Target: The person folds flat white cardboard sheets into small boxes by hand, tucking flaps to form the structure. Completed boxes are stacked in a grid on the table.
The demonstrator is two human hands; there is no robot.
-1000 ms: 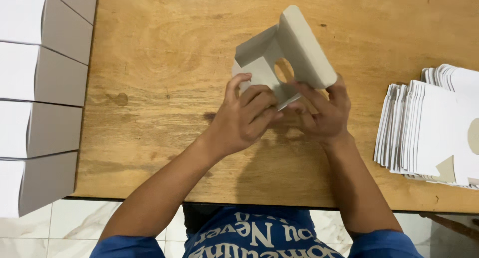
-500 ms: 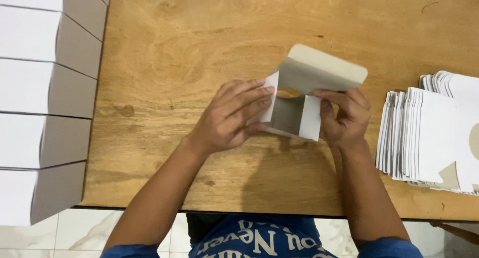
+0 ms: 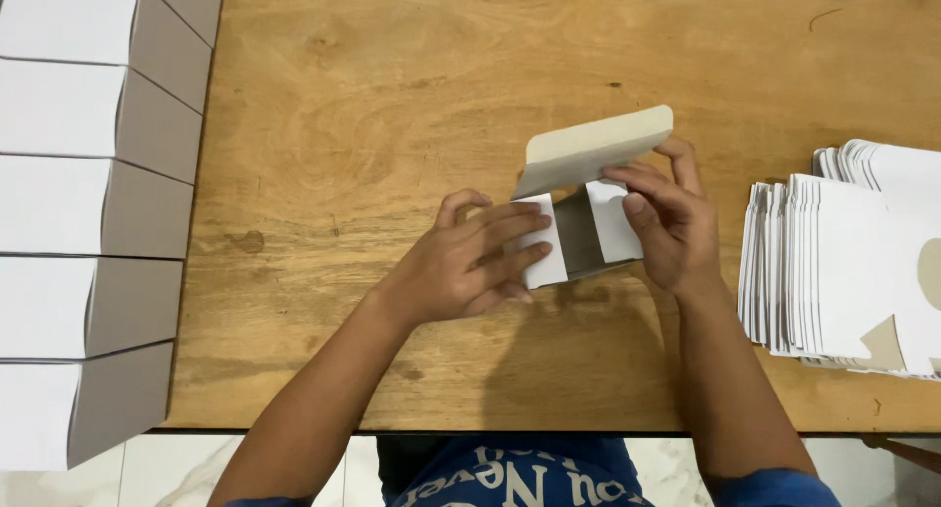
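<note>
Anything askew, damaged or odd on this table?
Nothing stands out. Both hands, left and right, hold a half-folded carton with its lid flap up. Finished boxes stand in a row; flat blanks sit stacked, a little fanned.

A small box point(image 3: 583, 228) sits in the middle of the table point(image 3: 392, 105), between two hands. Finished boxes point(image 3: 88, 223) line the left edge. Flat boxes point(image 3: 843, 262) are stacked by the right edge.

The wooden surface point(image 3: 392, 105) lay bare across its middle and far side, leaving a hand room to pass there. A row of assembled white boxes point(image 3: 88, 223) walled off the left edge, and a stack of flat box blanks point(image 3: 843, 262) blocked the right.
</note>
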